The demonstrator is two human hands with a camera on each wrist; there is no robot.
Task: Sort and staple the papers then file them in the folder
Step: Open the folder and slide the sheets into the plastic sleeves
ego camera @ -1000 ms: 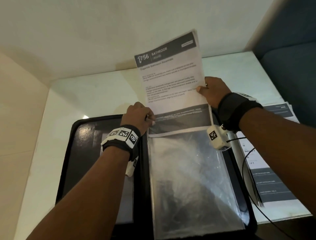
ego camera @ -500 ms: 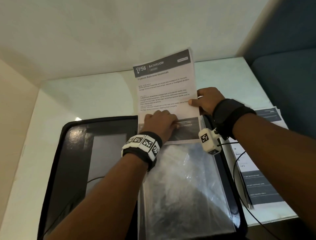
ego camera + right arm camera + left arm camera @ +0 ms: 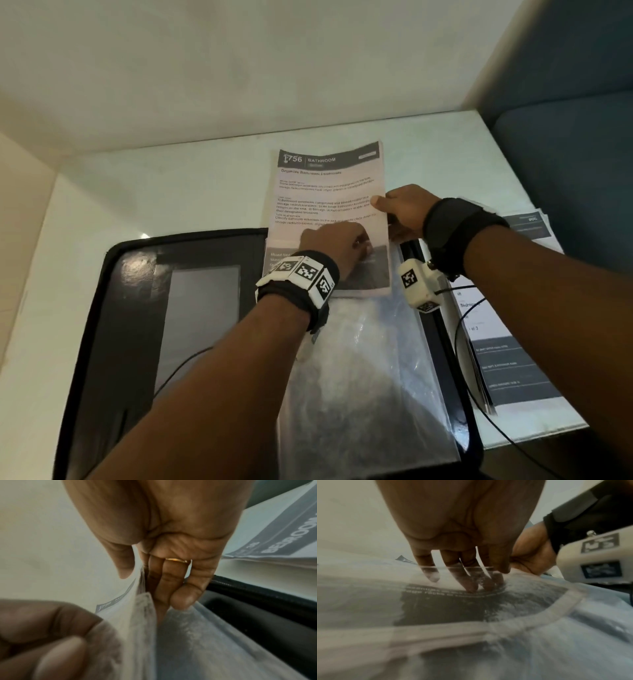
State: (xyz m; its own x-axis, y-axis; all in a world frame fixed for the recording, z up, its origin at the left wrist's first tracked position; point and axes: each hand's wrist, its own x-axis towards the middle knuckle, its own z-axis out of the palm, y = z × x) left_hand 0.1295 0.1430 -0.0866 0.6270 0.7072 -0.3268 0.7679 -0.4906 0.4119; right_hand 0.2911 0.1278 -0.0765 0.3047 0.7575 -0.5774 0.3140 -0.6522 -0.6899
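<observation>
A stapled set of papers [image 3: 325, 192] headed "1756 BATHROOM" stands partly inside the clear sleeve [image 3: 359, 377] of an open black folder [image 3: 130, 308]. Its dark bottom band [image 3: 445, 608] shows through the plastic. My left hand [image 3: 342, 246] is at the sleeve's mouth. In the left wrist view its fingers [image 3: 471, 585] lie under the top film with the thumb above, holding the film up. My right hand [image 3: 387, 209] pinches the papers' right edge [image 3: 120, 601], thumb in front and fingers behind. The papers' upper half lies outside the sleeve on the table.
Another stack of printed papers [image 3: 507, 342] lies to the right of the folder, near the white table's [image 3: 171, 198] right edge. A blue seat [image 3: 565, 154] stands beyond that edge. Walls close the table at the back and left. Thin cables hang from both wrists.
The papers have slid lower into the sleeve and now lie flatter. My left hand moved from the sleeve's left corner to the middle of its mouth. My right hand followed the papers down.
</observation>
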